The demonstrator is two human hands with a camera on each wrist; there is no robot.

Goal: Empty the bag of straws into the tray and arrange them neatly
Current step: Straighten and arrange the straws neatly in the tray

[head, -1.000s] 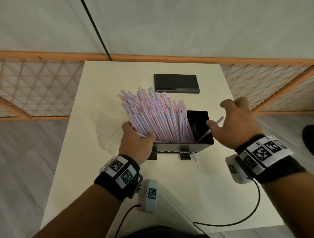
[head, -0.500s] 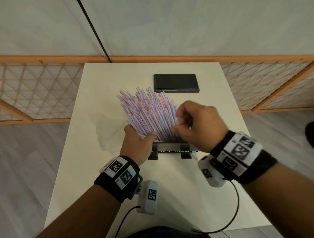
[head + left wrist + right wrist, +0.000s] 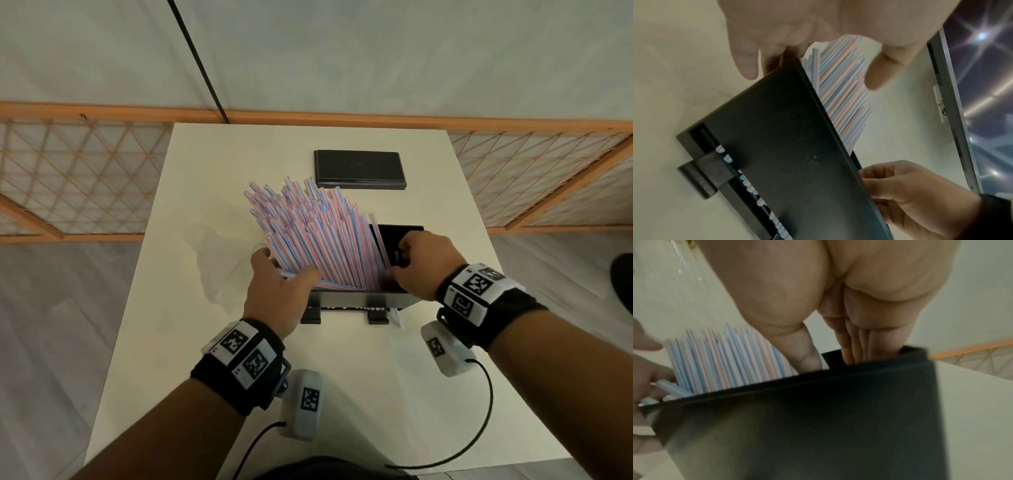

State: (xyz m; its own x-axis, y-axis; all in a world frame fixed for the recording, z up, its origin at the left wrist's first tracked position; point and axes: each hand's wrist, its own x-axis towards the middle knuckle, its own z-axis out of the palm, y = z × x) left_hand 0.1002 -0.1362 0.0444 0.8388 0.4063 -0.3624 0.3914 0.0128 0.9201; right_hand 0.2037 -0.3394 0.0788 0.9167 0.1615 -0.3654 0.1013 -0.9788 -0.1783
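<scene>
A thick bundle of pink-and-blue striped straws (image 3: 318, 236) stands in the left part of the black tray (image 3: 397, 231), fanned out and leaning up and to the left. My left hand (image 3: 284, 274) grips the bundle low at its left side, thumb across the front, fingers behind. The left wrist view shows the straws (image 3: 842, 97) between thumb and fingers above the tray (image 3: 787, 146). My right hand (image 3: 400, 257) reaches down into the tray's right part. Its fingers (image 3: 859, 350) run straight into the tray (image 3: 818, 418), with the thumb beside the straws (image 3: 725, 356). The tips are hidden.
A flat black lid (image 3: 359, 169) lies at the back of the white table (image 3: 342, 394). A clear bag (image 3: 212, 253) lies flat left of the tray. One loose straw (image 3: 397, 317) pokes out by the tray's front right foot. Wooden lattice fencing flanks the table.
My right hand carried a single straw from the tray's right edge to the bundle, then dropped down into the tray's right part. The left hand stayed on the bundle.
</scene>
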